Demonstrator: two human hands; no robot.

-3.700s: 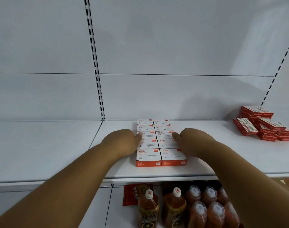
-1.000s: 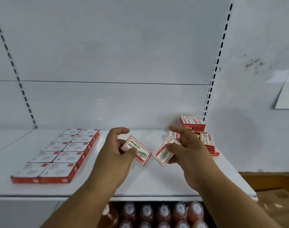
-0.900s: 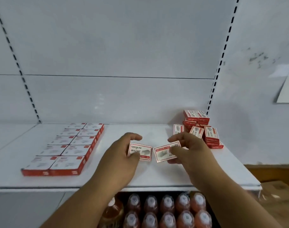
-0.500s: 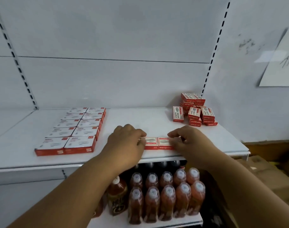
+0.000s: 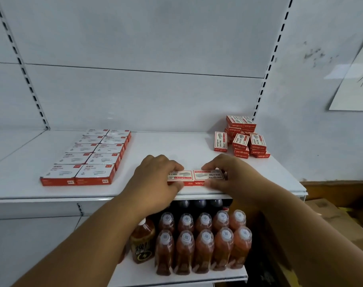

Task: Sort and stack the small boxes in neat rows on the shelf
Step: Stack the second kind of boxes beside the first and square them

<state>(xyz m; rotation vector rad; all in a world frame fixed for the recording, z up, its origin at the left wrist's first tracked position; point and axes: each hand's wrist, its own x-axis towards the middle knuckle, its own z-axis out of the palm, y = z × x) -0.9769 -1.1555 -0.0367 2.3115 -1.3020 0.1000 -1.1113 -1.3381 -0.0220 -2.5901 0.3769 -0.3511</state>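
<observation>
Shelf [image 5: 176,146], white, upper tier.

Item 1: two small red-and-white boxes, flat, side by side and touching, at the shelf's front edge between the hands. Left box [image 5: 179,176] is pinched by the left hand [image 5: 155,179], thumb on its front face, fingers curled over the top. Right box [image 5: 209,175] is gripped likewise by the right hand [image 5: 232,177]. Judged purpose: pressing the pair together and squaring it to the edge, to begin a new row.

Item 2: finished block [image 5: 89,158] of wider white-topped boxes, well to the left of the left hand. Two columns of five, ten counted; edges flush, apparently already sorted.

Item 3: loose pile [image 5: 244,139] of the same small red boxes, beyond and right of the right hand, against the back corner. Some stand upright, some lie stacked. About ten visible; exact count cannot be told, as several are hidden. Judged as stock awaiting sorting.

Item 4: bottles [image 5: 205,245] on the lower shelf, beneath the hands. Ten capped in two rows of five, one darker bottle at their left.
</observation>
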